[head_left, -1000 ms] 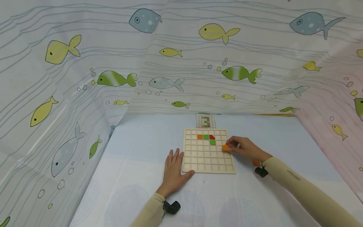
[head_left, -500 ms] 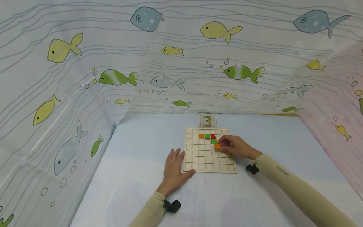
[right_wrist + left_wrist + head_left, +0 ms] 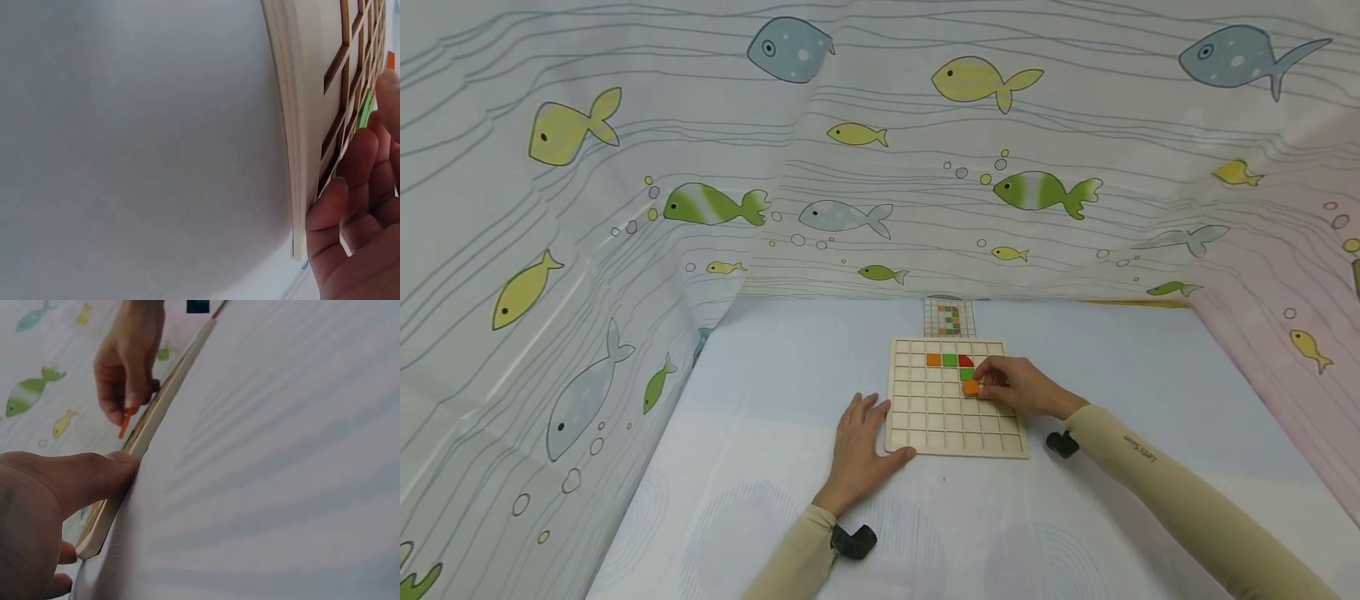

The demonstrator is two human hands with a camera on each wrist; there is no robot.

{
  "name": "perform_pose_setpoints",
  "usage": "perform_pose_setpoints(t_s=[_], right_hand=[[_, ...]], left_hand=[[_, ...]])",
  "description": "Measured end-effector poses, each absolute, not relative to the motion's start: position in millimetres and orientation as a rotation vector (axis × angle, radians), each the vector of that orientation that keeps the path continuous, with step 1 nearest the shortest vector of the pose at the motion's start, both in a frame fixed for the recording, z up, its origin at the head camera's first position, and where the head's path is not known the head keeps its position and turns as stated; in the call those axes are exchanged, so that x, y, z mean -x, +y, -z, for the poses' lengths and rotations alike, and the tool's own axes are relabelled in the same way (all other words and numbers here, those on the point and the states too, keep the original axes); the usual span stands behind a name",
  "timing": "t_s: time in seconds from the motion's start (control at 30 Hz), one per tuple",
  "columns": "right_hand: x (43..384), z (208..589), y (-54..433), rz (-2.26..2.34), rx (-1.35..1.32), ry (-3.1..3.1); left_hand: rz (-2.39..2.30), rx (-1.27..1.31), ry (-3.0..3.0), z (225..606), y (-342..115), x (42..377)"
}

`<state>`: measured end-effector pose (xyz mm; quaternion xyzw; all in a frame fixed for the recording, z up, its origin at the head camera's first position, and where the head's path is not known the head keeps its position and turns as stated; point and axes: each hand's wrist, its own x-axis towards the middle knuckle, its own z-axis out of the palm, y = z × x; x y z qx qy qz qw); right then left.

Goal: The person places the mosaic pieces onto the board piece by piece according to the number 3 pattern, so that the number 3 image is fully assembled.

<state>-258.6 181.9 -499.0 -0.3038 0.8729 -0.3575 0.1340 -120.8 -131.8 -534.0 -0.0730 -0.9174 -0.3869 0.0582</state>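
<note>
A wooden grid board (image 3: 917, 417) lies on the table. Along its upper part sit an orange square tile (image 3: 933, 360), a green tile (image 3: 950, 360) and a red tile with one rounded corner (image 3: 966, 361); below the red one is another green tile (image 3: 967, 374). My right hand (image 3: 1022, 387) pinches a second orange tile (image 3: 972, 388) between thumb and fingers, just under that green tile. In the left wrist view this orange tile (image 3: 125, 423) stands tilted over the board. My left hand (image 3: 859, 454) rests spread at the board's lower left, fingers along the side and thumb at the front edge.
Behind the board lies a small printed grid card (image 3: 933, 319) with coloured squares. A fish-patterned sheet (image 3: 850, 167) rises at the back and both sides. Dark wrist devices (image 3: 853, 542) sit at both cuffs. My right sleeve (image 3: 1180, 483) covers part of the table.
My right hand has moved left from the board's right edge, carrying the orange tile under the green one, and has nearly stopped. The left hand holds its place. An orange piece by the right wrist is now hidden.
</note>
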Motion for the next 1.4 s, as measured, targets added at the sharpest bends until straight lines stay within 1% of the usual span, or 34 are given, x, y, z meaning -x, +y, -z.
perform_pose_setpoints(t_s=[0.37, 1.4], right_hand=[[258.0, 501.7, 178.2, 1.013, 0.813, 2.524], [259.9, 504.2, 180.1, 0.989, 0.810, 2.547]], left_hand=[[1.152, 0.239, -2.777, 534.8, -133.6, 120.6], [1.154, 0.228, -2.781, 533.6, -133.5, 119.9]])
